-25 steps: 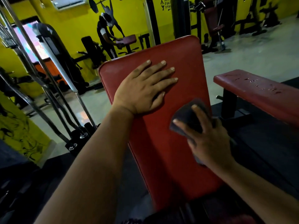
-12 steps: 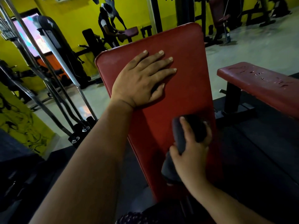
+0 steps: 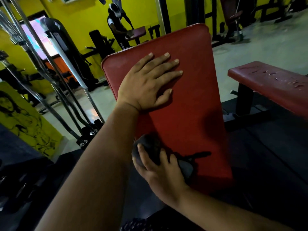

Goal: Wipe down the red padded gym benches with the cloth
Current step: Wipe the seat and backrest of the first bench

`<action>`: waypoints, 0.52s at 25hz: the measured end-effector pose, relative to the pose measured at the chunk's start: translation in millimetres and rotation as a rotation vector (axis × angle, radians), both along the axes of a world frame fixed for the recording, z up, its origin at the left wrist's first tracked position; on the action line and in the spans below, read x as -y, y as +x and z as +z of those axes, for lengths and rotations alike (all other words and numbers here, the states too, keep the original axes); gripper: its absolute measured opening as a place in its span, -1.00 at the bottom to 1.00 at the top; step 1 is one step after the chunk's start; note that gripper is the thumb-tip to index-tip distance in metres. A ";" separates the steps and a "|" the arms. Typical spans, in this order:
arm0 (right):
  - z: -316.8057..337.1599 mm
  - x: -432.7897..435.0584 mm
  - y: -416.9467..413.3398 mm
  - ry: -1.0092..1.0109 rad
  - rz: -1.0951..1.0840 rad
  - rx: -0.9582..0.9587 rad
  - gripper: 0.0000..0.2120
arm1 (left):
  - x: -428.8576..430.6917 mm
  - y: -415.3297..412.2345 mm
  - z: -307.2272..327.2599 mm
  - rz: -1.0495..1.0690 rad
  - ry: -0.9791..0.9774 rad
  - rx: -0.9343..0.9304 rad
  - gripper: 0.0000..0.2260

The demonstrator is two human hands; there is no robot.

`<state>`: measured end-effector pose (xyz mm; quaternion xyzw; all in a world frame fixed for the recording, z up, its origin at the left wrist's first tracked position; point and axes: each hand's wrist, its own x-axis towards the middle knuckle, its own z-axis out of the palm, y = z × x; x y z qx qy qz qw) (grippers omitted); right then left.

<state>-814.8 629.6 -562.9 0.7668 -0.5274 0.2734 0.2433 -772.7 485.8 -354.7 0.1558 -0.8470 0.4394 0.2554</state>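
A red padded bench back point(image 3: 191, 100) stands tilted in front of me. My left hand point(image 3: 150, 82) lies flat on its upper part, fingers straight and spread. My right hand point(image 3: 160, 170) grips a dark cloth point(image 3: 150, 149) against the pad's lower left edge; part of the cloth trails out to the right of the hand. A second red padded bench point(image 3: 270, 82) stands at the right, with water drops on its top.
Chrome bars and cable-machine posts point(image 3: 55, 84) rise at the left. A person point(image 3: 116, 22) bends over another bench by the yellow wall at the back. Dark rubber mats point(image 3: 266, 155) cover the floor around the benches; pale floor point(image 3: 260, 49) lies beyond.
My right hand has dragged the cloth down the pad from its right middle to the lower left edge. My left hand has stayed flat on the upper pad.
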 end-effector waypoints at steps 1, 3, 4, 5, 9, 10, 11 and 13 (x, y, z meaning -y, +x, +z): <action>-6.8 -1.7 -8.7 -0.011 -0.001 -0.076 -0.52 | -0.1 -0.3 -0.3 0.004 0.000 0.003 -0.58; -12.2 -6.3 -27.7 -0.034 -0.028 -0.109 -0.52 | -0.2 0.0 -0.5 0.002 -0.003 0.012 -0.57; -12.6 -7.2 -38.0 -0.046 -0.044 -0.086 -0.53 | -0.1 0.5 -0.3 -0.001 -0.007 0.016 -0.57; -11.1 -7.6 -48.9 -0.060 -0.063 -0.063 -0.53 | 0.3 0.6 0.1 -0.003 -0.011 0.018 -0.57; 3.0 -1.7 -100.3 -0.095 -0.129 0.010 -0.46 | 0.6 0.4 0.0 -0.006 -0.015 0.015 -0.57; 9.2 0.0 -115.7 -0.077 -0.149 0.054 -0.40 | 0.6 0.5 0.0 -0.008 -0.015 0.016 -0.57; 14.9 1.5 -131.8 -0.053 -0.176 0.108 -0.32 | 0.9 0.7 0.0 -0.009 -0.013 0.016 -0.57; 21.7 2.7 -160.8 -0.001 -0.249 0.213 -0.24 | 1.8 0.8 -0.2 -0.012 -0.013 0.014 -0.57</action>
